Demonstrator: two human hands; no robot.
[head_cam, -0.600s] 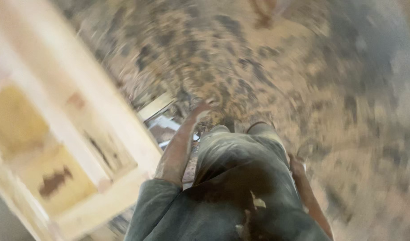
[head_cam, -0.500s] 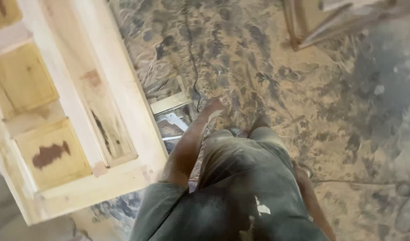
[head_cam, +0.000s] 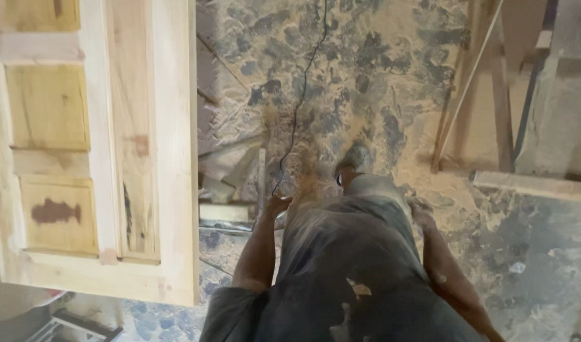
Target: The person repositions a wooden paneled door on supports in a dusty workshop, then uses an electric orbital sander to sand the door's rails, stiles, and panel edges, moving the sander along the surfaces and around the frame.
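I look down my own body while walking on a sawdust-covered floor point(head_cam: 379, 82). My left hand point(head_cam: 276, 206) hangs at my side with its fingers curled loosely and nothing in it. My right hand point(head_cam: 422, 212) hangs by my right thigh, blurred, and seems empty too. A pale panelled wooden door point(head_cam: 100, 145) lies flat at my left, its edge close to my left arm. My shoe point(head_cam: 352, 161) steps forward ahead of my dark trousers.
A thin black cable point(head_cam: 300, 95) runs across the floor ahead. Wood offcuts and boards point(head_cam: 233, 171) lie beside the door. Wooden frames and a slanted thin rod point(head_cam: 471, 76) stand at the upper right, next to a grey block point(head_cam: 556, 107).
The view has swung and steadied: the door now lies straight along the left edge, and the frames at the right have come into view. My foot has stepped forward.
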